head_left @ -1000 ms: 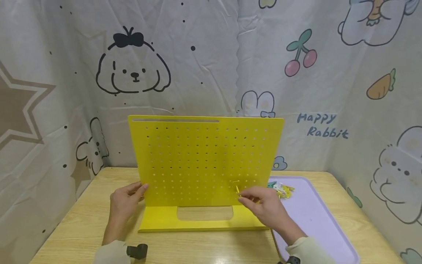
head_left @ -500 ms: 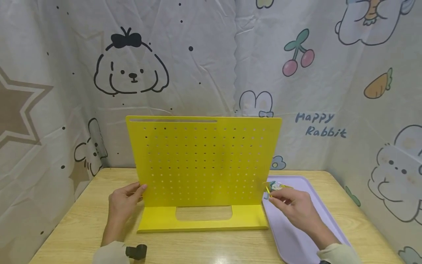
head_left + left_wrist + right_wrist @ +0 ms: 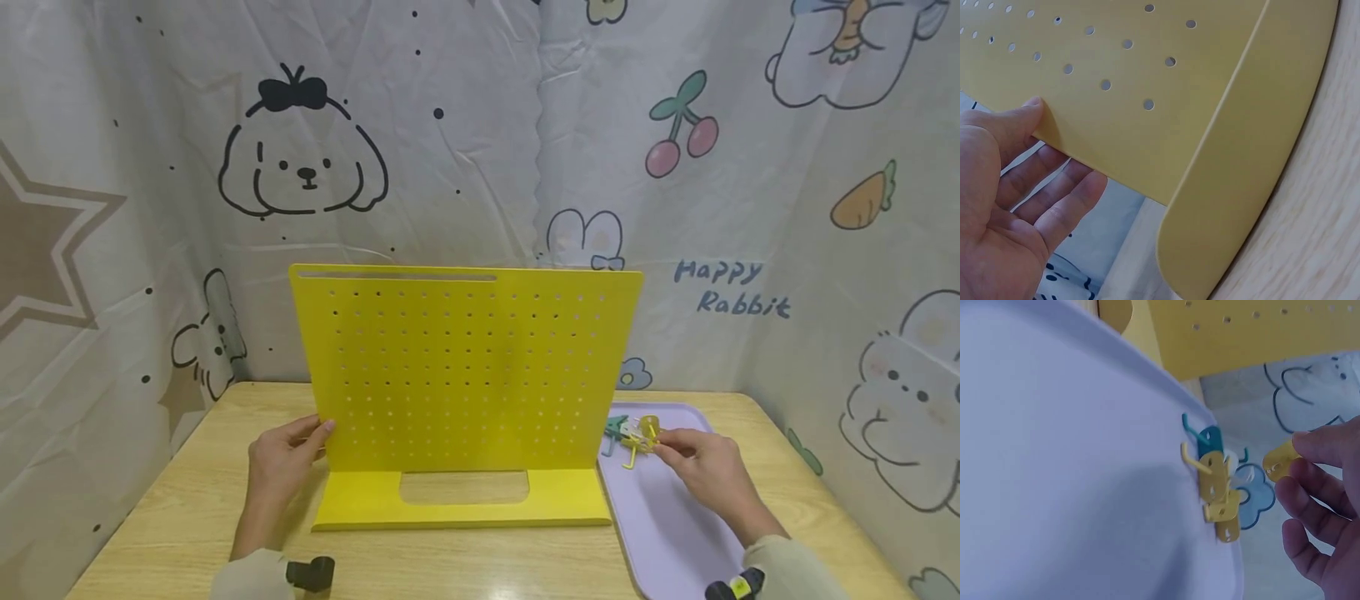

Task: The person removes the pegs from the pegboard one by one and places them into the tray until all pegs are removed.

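Note:
A yellow pegboard stands upright on its yellow base in the middle of the wooden table. My left hand is at its lower left edge, with the thumb touching the front of the board and the fingers straight and apart behind the edge. My right hand hovers over the far end of the lilac tray and pinches a small yellow hook. Just left of it lies a little pile of yellow, white and teal hooks.
The tray lies on the table right of the board's base. A cartoon-print curtain closes off the back and both sides. A black wrist mount shows at the bottom edge.
My right hand has left the board's lower right area and moved right to the tray, carrying a yellow hook to beside the pile. The left hand and the board have stayed put.

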`<state>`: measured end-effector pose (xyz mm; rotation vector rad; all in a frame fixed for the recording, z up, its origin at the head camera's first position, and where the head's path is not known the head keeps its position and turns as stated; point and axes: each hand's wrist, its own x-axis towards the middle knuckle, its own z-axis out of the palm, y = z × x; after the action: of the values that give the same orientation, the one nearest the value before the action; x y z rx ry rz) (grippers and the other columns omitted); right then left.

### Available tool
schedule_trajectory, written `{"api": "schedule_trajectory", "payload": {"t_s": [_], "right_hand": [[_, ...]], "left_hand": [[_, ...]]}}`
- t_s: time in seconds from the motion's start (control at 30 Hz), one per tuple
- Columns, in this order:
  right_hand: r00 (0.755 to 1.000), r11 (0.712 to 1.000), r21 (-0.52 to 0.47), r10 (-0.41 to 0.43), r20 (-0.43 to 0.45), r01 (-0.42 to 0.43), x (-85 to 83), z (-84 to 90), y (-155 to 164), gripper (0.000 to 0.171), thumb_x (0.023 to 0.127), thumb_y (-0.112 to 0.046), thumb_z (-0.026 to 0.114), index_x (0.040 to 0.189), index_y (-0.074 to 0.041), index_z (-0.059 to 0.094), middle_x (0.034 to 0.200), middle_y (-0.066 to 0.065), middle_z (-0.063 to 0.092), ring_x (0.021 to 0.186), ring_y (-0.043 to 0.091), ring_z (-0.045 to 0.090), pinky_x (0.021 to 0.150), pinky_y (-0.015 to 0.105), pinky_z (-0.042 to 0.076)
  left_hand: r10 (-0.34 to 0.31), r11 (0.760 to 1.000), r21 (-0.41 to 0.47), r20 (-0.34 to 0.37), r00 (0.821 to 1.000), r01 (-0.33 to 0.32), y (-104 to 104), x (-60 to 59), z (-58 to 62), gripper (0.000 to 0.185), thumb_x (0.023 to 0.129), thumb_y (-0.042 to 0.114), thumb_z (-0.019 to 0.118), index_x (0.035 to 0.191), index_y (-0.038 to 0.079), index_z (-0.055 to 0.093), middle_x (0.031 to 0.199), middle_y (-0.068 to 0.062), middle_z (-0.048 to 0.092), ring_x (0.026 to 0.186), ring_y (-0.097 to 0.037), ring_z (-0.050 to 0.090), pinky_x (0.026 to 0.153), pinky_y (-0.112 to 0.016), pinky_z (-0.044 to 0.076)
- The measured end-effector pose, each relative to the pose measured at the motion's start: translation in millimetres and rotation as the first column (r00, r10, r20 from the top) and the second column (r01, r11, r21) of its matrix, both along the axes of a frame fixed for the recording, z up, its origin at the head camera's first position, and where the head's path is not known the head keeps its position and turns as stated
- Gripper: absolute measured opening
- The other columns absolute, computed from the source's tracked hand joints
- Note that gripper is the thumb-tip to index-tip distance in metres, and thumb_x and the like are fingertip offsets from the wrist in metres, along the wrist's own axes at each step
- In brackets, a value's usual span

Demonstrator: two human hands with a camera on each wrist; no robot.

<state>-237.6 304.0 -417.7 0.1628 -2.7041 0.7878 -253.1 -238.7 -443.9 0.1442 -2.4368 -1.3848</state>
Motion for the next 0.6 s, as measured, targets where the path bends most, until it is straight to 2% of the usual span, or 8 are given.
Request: {"api": "schedule_trajectory", "payload": {"t_s": [0.17, 0.33, 0.47, 0.6], "right_hand": [[0.997, 0.999, 0.038, -0.008, 0.075, 0.005, -13.0, -7.7, 5.6, 0.019, 0.091, -0.011, 0.073, 0.102, 0.004, 0.075, 0.099, 0.017, 0.073, 0.087, 0.031, 0.068, 0.07, 0.045, 0.057], [0.994, 0.995, 0.101, -0.002, 0.106, -0.008, -25.5, -11.5, 6.4, 0.018, 0.091, -0.01, 0.072, 0.103, 0.002, 0.076, 0.102, 0.017, 0.073, 0.09, 0.031, 0.066, 0.076, 0.051, 0.055], [0.995, 0.983, 0.182, -0.004, 0.104, -0.015, -31.1, -15.1, 5.5, 0.016, 0.089, -0.011, 0.073, 0.1, -0.001, 0.077, 0.098, 0.015, 0.073, 0.083, 0.026, 0.064, 0.074, 0.051, 0.054], [0.998, 0.968, 0.252, 0.004, 0.066, -0.02, -35.9, -20.8, 4.0, 0.014, 0.087, -0.011, 0.074, 0.098, -0.003, 0.078, 0.094, 0.013, 0.074, 0.073, 0.019, 0.059, 0.064, 0.043, 0.053]], "left_hand": [[0.001, 1.0, 0.001, 0.002, 1.0, -0.001, 0.4, -0.3, -0.4, 0.049, 0.097, 0.039, 0.068, 0.126, -0.001, 0.068, 0.118, -0.023, 0.068, 0.087, -0.029, 0.073, 0.067, -0.023, 0.059], [0.001, 1.0, 0.014, -0.004, 1.0, -0.001, 1.0, -1.2, -0.2, 0.048, 0.097, 0.037, 0.068, 0.125, -0.001, 0.068, 0.118, -0.022, 0.067, 0.087, -0.029, 0.073, 0.068, -0.025, 0.059], [0.005, 1.0, 0.005, 0.005, 1.0, -0.005, 1.1, -1.1, 0.5, 0.049, 0.097, 0.039, 0.068, 0.125, -0.001, 0.068, 0.116, -0.022, 0.068, 0.085, -0.028, 0.073, 0.068, -0.026, 0.06], [0.007, 1.0, -0.003, 0.008, 1.0, -0.007, 0.8, -1.1, 0.9, 0.049, 0.097, 0.04, 0.067, 0.125, 0.0, 0.068, 0.115, -0.022, 0.069, 0.084, -0.028, 0.074, 0.068, -0.027, 0.06]]}}
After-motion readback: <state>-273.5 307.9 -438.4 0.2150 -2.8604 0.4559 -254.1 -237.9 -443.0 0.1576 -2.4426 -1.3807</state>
